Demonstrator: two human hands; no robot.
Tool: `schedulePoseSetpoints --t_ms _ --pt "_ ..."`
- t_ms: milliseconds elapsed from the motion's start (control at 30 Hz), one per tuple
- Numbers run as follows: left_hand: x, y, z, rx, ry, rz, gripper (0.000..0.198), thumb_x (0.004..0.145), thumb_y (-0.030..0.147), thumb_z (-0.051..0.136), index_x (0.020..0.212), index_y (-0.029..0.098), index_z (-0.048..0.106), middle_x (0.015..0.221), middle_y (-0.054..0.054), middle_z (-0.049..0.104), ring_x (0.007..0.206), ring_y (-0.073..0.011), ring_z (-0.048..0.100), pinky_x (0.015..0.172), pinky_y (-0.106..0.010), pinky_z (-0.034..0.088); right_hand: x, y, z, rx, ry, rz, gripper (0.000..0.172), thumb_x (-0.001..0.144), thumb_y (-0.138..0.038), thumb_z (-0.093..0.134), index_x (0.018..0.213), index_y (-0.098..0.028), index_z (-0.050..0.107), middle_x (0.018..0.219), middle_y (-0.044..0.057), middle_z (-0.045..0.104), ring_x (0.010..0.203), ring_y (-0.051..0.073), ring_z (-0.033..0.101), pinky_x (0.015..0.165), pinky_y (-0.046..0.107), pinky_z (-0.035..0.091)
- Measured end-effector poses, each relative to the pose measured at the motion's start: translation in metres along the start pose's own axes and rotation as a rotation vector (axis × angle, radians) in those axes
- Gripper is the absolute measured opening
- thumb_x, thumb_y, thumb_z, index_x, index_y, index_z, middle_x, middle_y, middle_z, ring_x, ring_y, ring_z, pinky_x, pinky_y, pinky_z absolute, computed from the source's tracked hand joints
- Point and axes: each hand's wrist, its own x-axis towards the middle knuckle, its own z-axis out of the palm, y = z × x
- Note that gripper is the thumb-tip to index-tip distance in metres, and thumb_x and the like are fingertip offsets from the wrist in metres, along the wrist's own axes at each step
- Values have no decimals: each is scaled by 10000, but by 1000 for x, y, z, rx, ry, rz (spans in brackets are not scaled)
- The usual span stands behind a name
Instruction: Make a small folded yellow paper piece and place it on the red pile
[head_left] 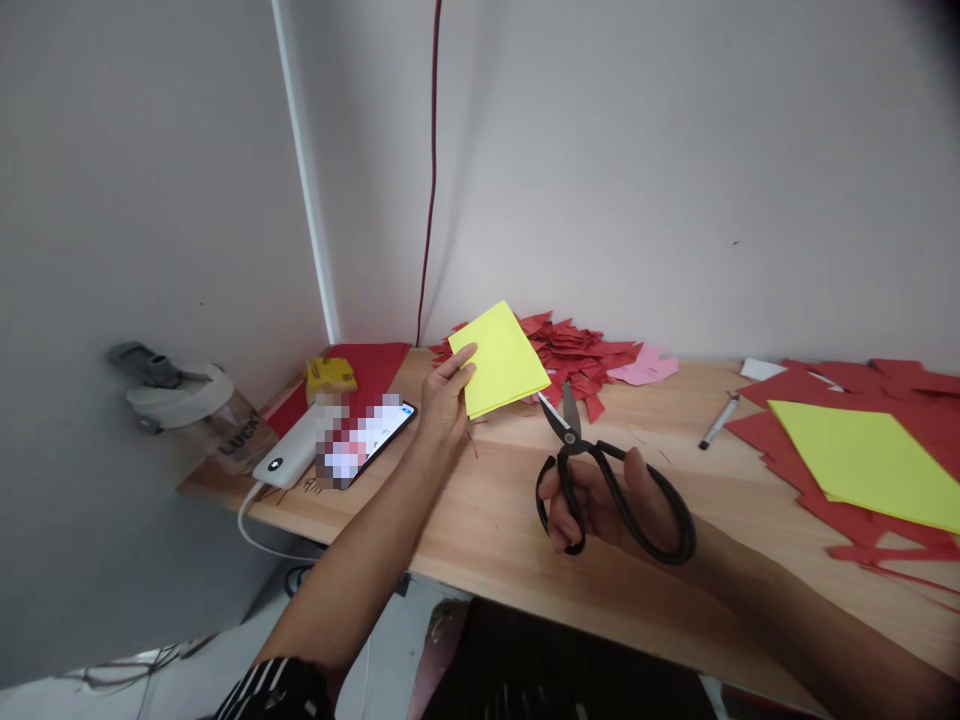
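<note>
My left hand (444,395) pinches the near left edge of a folded yellow paper (504,358) and holds it up over the wooden table (495,520). My right hand (600,500) grips black scissors (600,470) by their large loop handles. The scissor blades are slightly apart, with the tips at the lower right corner of the yellow paper. A pile of red paper scraps (574,355) lies just behind the paper, against the wall.
A phone (367,440) and a white power bank (289,455) lie at the left, a water bottle (202,415) beside them. Red sheets (825,420) topped by a yellow sheet (870,460) cover the right. A marker (718,422) and pink paper (643,368) lie between.
</note>
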Motion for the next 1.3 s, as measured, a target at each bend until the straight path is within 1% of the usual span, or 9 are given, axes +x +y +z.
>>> schedulePoseSetpoints --t_ms 100,333,500,667,733,867,967,1067,1300 --pt "-1 0 1 -2 -4 2 387 642 123 762 1028 134 734 1176 -147 684 1071 -238 651 958 -358 505 1 0 -1 10 13 15 776 785 -840 286 997 -151 575 699 53 595 683 187 582 672 338 447" --pt "-6 0 5 -6 -25 -10 405 625 142 794 1026 137 732 1088 -133 718 1040 -248 663 916 -359 531 3 -3 1 42 27 16 774 768 -840 345 994 -141 589 708 59 615 685 185 595 688 336 454" --pt "-10 -1 7 -23 -53 -5 445 608 170 820 1042 151 726 1097 -124 717 1042 -253 666 944 -383 521 6 -1 2 61 56 -35 775 772 -833 358 997 -135 610 705 64 631 679 185 602 697 341 453" --pt "-12 -6 9 -40 -96 -11 453 604 184 829 1044 155 726 1089 -122 721 1069 -255 656 984 -401 493 10 -6 5 108 115 -11 750 725 -843 435 968 -157 619 732 67 647 743 211 641 711 339 448" --pt "-13 -8 9 -54 -104 -11 445 610 184 828 1043 156 727 1095 -125 719 1080 -257 651 996 -410 484 11 -8 6 112 136 -31 743 715 -846 445 945 -162 618 720 64 642 738 211 640 712 338 446" --pt "-13 -10 9 -64 -128 -8 436 622 189 830 1044 162 726 1114 -124 712 1093 -250 645 1000 -403 482 12 -7 9 92 186 -100 722 760 -833 389 902 -160 613 657 46 598 667 191 603 661 320 437" --pt "-13 -10 8 -57 -132 -9 444 620 194 838 1049 163 727 1096 -123 718 1082 -247 649 987 -396 493 12 -6 11 61 210 -124 702 803 -803 356 878 -154 613 614 26 547 606 169 560 612 304 423" --pt "-13 -11 7 -47 -139 -13 475 617 197 844 1075 166 721 1069 -121 724 1073 -248 651 972 -394 503 11 -6 13 49 221 -139 683 813 -790 358 853 -155 607 572 1 500 550 150 532 569 287 405" --pt "-13 -12 8 -41 -127 1 459 617 204 843 1060 168 726 1089 -120 717 1072 -243 648 951 -381 513 11 -4 12 -26 283 -161 643 867 -738 329 808 -156 596 469 -48 401 402 97 438 438 225 315"
